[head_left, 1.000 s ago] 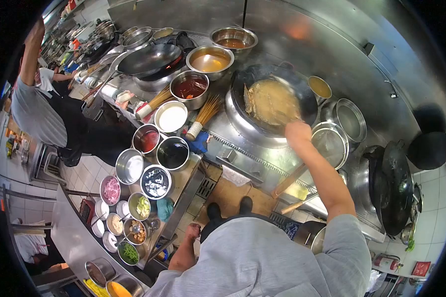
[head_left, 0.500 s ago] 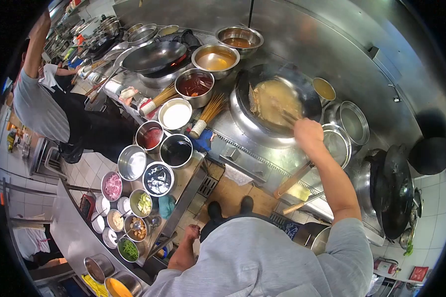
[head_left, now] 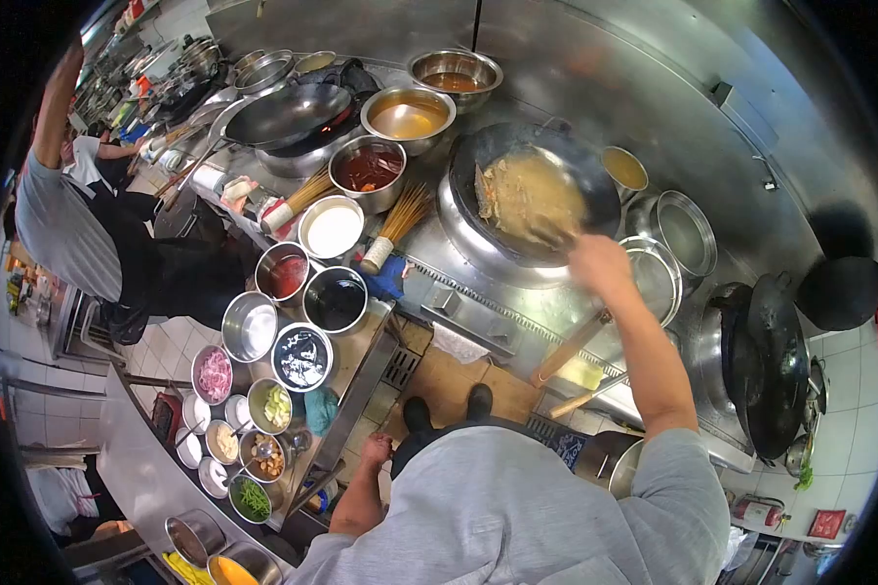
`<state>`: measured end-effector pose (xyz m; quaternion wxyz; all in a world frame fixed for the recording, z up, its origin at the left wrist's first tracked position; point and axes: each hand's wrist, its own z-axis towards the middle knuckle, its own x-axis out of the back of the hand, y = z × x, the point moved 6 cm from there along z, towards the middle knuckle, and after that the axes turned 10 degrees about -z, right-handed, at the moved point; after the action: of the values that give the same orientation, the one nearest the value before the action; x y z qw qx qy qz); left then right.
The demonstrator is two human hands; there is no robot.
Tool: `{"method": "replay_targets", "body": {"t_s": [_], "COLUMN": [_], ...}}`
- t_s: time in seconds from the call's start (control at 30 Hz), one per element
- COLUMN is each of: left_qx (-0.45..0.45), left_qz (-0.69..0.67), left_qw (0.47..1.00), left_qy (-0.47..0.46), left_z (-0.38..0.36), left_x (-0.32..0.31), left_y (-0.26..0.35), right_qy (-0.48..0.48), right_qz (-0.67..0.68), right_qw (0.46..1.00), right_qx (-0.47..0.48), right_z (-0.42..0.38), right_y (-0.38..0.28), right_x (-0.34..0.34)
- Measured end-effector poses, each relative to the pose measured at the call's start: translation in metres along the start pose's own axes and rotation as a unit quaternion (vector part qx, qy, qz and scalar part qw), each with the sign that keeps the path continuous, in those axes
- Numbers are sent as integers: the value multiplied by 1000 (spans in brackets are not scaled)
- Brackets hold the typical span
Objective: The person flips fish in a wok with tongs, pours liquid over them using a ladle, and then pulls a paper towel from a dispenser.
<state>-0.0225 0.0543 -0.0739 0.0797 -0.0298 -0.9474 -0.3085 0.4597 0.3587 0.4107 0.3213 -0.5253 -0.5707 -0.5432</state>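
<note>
My right hand (head_left: 600, 265) is closed over the near right rim of a large dark wok (head_left: 600, 185) on the stove. Its fingers are wrapped round a blurred tool whose tip reaches the cloudy yellowish liquid (head_left: 546, 195) in the wok. Brown, ragged food (head_left: 502, 195) lies at the left side of that liquid. Beside my waist, at the edge of the side counter, my left hand (head_left: 377, 450) is curled into a loose fist, with nothing visible in it.
Bowls of sauce (head_left: 410, 115) and bamboo brushes (head_left: 400, 219) stand left of the wok. Several ingredient pots (head_left: 212, 373) cover the side counter. A strainer (head_left: 654, 278), long wooden handles (head_left: 568, 356) and another wok (head_left: 776, 366) are at right. A co-worker (head_left: 78, 234) stands at left.
The view has shifted slightly, so most things sit a little further left. My right hand has moved slightly at the wok rim and looks more blurred. The brown food shows more.
</note>
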Motion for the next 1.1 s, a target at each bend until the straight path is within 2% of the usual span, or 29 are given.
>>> {"method": "replay_targets", "body": {"t_s": [0.1,0.17,0.23,0.33,0.43,0.53,0.63,0.73,0.83,0.93,1.0,1.1], "left_qx": [-63,-233,-267,-109,12,12,11,-92,-51,-16,-125,-200], "left_qz": [54,237,297,203,-56,-89,-62,171,101,-49,96,210], "left_qw": [995,943,913,969,998,995,996,975,992,999,985,952], "left_qy": [49,-37,-76,-86,-21,-31,-62,-106,-62,-5,-67,-101], "left_z": [-47,-38,-44,-51,-29,-29,-32,-34,-46,-50,-43,-40], "left_x": [-1,-3,-6,-5,3,1,-4,-10,-11,-11,-10,-7], "left_y": [43,38,45,47,11,15,27,54,63,54,58,43], "right_qy": [31,4,-9,-14,-28,-30,-35,-46,-34,-23,-11,-1], "right_qz": [57,44,42,52,50,40,24,-6,-17,-13,-12,12], "right_qw": [996,994,992,992,995,997,998,997,995,994,995,996], "right_qx": [-57,-96,-119,-116,-87,-59,-49,-61,-88,-103,-98,-93], "right_z": [-7,-2,4,12,11,4,14,15,20,26,24,12], "right_y": [41,61,81,93,88,65,53,48,52,63,63,55], "right_x": [13,12,7,-6,-9,3,-4,-1,-2,-6,-4,10]}}
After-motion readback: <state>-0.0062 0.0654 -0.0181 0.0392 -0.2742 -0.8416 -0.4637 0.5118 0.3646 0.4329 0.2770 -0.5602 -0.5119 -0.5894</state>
